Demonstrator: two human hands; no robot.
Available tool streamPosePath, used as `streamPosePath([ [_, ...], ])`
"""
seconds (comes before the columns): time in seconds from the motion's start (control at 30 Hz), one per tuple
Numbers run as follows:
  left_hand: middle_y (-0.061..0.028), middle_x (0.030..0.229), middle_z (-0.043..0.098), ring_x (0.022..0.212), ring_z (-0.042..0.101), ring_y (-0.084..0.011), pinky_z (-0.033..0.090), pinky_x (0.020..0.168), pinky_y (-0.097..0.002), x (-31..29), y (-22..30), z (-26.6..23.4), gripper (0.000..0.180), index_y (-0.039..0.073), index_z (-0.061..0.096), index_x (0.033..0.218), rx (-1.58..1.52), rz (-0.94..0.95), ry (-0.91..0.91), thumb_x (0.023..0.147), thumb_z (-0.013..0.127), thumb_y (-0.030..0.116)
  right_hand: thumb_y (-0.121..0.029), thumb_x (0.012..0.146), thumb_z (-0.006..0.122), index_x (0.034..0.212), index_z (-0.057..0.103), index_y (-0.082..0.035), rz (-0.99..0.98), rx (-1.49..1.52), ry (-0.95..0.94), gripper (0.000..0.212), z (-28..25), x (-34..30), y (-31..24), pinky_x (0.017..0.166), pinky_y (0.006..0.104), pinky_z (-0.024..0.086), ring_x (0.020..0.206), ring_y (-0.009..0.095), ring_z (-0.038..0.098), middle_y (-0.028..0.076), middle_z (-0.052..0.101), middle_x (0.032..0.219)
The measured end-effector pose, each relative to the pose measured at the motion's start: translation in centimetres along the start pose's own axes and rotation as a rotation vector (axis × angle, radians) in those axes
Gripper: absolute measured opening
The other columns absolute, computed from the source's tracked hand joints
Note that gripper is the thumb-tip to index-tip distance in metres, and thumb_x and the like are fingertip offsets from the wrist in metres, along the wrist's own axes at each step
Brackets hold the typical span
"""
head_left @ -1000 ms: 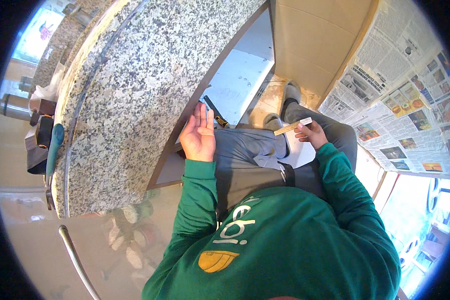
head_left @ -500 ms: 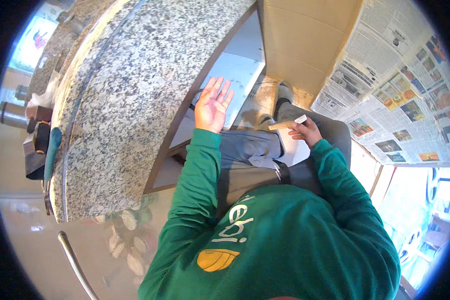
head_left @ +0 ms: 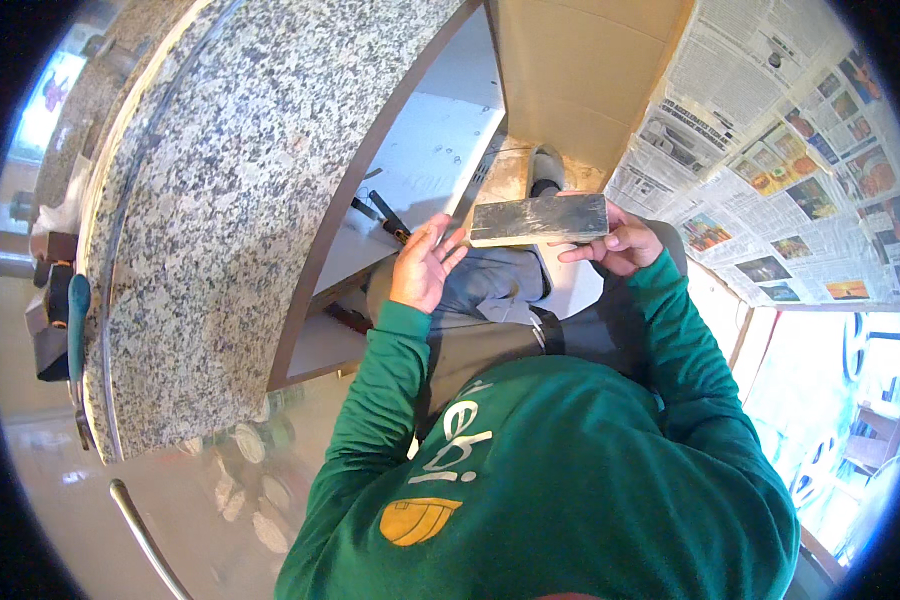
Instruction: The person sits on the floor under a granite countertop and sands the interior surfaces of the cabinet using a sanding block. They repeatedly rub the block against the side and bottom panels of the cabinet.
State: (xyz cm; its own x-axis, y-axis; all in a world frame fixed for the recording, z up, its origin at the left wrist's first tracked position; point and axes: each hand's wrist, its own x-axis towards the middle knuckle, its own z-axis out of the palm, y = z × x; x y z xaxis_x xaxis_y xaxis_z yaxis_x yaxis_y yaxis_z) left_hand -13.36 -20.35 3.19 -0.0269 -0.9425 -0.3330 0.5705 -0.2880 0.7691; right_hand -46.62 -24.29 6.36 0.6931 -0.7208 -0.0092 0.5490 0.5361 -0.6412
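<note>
Of two hands, the right hand [head_left: 632,246] grips one dark-faced block [head_left: 538,218] toward half past one; the left hand [head_left: 423,272], grip wide, nears its nine-o'clock end. One worktop [head_left: 230,220]: ten o'clock.

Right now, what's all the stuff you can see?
block: 1, dark-faced, in the right hand
countertop: 1, speckled grey, left
cabinet: 1, white inside, below countertop
tool: 1, black, inside the cabinet
rounded handle: 1, teal, far left
newspapers: several, grey, right
panel: 1, beige, top
bar: 1, silver, lower left
shoe: 1, grey, beyond the block
trousers: 1 pair, grey, centre
sweatshirt: 1, green, bottom
left hand: 1, bare, open by the block
right hand: 1, bare, block's right end
</note>
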Motion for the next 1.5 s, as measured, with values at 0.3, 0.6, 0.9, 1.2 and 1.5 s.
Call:
streamPosePath([
  [0.3,-0.0113,0.129,0.060,0.119,0.057,-0.0265,0.046,0.100,-0.0440,-4.9,-0.6,0.7,0.067,0.006,0.051,0.133,-0.415,0.070,-0.133,0.096,0.051,0.060,-0.006,0.064,0.070,0.153,0.020,0.000,0.101,-0.028,-0.080,0.102,6.2,2.8,1.8,0.100,0.0533,0.051,0.121,0.045,0.056,0.026,0.046,0.143],
  [0.6,-0.0081,0.143,0.048,0.129,0.049,-0.0314,0.041,0.108,-0.0518,-12.0,3.7,-3.4,0.047,0.011,0.043,0.136,-0.438,0.647,0.499,0.092,0.060,0.014,-0.010,0.071,0.066,0.153,0.021,-0.001,0.177,-0.010,-0.088,0.094,8.5,4.8,6.3,0.100,0.0500,0.051,0.120,0.045,0.057,0.027,0.046,0.142],
  [0.9,-0.0124,0.142,0.049,0.137,0.041,-0.0317,0.035,0.114,-0.0510,-17.4,6.1,-7.1,0.041,0.005,0.048,0.134,-0.491,0.683,0.496,0.094,0.055,0.012,-0.014,0.073,0.065,0.152,0.022,-0.001,0.193,-0.119,-0.049,0.092,8.2,4.6,6.7,0.098,0.0482,0.052,0.118,0.042,0.060,0.027,0.050,0.138],
  [1.2,-0.0106,0.137,0.055,0.134,0.043,-0.0302,0.035,0.114,-0.0527,-21.1,6.0,-5.6,0.016,0.006,0.064,0.108,-0.458,0.731,0.589,0.094,0.060,0.014,-0.018,0.072,0.066,0.152,0.022,-0.001,0.208,-0.151,-0.016,0.093,8.3,4.3,6.9,0.100,0.0476,0.051,0.118,0.040,0.060,0.027,0.051,0.137],
  [1.5,-0.0113,0.140,0.052,0.131,0.047,-0.0294,0.036,0.113,-0.0528,-20.5,5.9,-5.4,0.020,0.006,0.064,0.112,-0.535,0.642,0.519,0.094,0.060,0.014,-0.016,0.071,0.065,0.153,0.020,-0.001,0.248,-0.170,-0.037,0.094,9.5,5.0,7.2,0.100,0.0474,0.052,0.119,0.040,0.060,0.027,0.050,0.138],
])
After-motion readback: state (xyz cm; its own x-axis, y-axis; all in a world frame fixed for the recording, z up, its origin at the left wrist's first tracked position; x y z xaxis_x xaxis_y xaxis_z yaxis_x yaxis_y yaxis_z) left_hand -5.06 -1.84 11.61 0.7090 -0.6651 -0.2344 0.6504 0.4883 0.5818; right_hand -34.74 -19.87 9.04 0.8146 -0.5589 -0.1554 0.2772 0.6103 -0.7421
